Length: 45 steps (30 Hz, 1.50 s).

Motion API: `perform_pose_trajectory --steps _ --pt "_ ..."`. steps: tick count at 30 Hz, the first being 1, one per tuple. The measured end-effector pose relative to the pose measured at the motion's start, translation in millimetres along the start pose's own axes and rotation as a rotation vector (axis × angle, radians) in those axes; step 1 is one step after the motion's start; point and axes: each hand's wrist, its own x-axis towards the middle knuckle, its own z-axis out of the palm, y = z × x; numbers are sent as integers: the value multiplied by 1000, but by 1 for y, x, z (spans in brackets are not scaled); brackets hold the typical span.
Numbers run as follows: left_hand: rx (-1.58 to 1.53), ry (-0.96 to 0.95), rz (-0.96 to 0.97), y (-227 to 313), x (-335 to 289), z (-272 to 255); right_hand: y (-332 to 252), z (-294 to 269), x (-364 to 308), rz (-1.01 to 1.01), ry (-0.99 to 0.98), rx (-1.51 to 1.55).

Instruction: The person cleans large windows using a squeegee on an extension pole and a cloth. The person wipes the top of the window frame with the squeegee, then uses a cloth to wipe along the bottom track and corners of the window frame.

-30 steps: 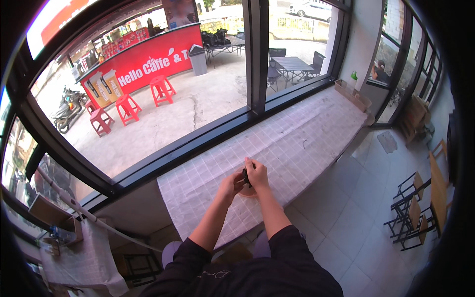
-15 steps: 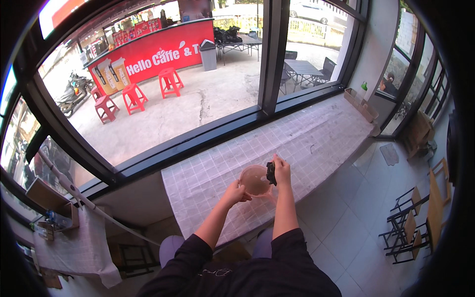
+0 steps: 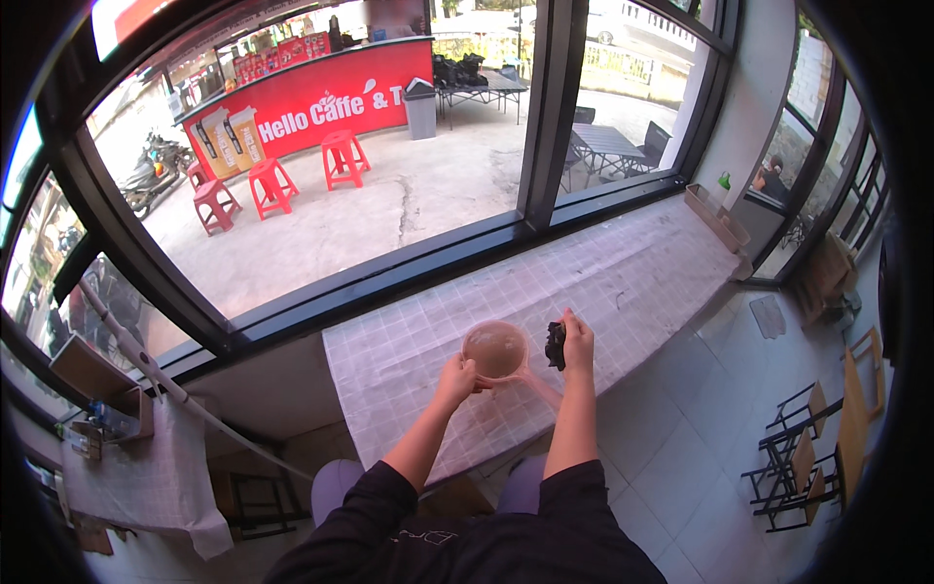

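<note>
A round pink dipper [image 3: 497, 352] with a long handle is over the near part of the cloth-covered table [image 3: 603, 282]. My left hand [image 3: 455, 380] grips it by the left side of its rim, fingers closed. The handle slants toward the lower right and passes by my right wrist. Pale patches show inside the bowl; I cannot tell whether they are liquid or reflections. To the right of the bowl and apart from it, my right hand [image 3: 578, 343] is closed on a small crumpled black thing [image 3: 555, 346], whose kind I cannot make out.
Large black-framed windows run along the table's far edge. A tray [image 3: 718, 218] with a green-topped bottle stands at the far right end. Wooden folding chairs [image 3: 806, 457] are on the tiled floor at right. A pale pole [image 3: 199, 407] leans at left beside another covered table [image 3: 146, 487].
My right hand has moved right with the black thing, away from the dipper's rim. My left hand keeps its grip on the dipper. The whole view has shifted slightly.
</note>
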Motion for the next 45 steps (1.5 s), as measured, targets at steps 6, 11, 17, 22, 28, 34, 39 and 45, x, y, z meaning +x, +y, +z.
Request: perform_pose_trajectory --steps 6,11,17,22,28,34,39,45 --pt "-41 119 23 9 2 -36 7 -2 6 -37 5 -9" --pt "-46 257 42 14 -3 -68 18 -4 15 -19 22 25" --pt "-33 393 69 2 3 -113 19 2 14 75 16 86" --pt "-39 448 85 12 -2 -130 23 4 11 65 19 225" --pt "-84 456 89 11 0 -146 32 -1 11 133 -35 263" --pt "-101 411 91 7 -2 -149 24 11 0 143 -183 275" --pt "-85 337 -76 18 -7 -151 31 10 4 67 -250 255" --pt "-94 634 113 -16 -36 -131 15 13 -3 116 -227 158"
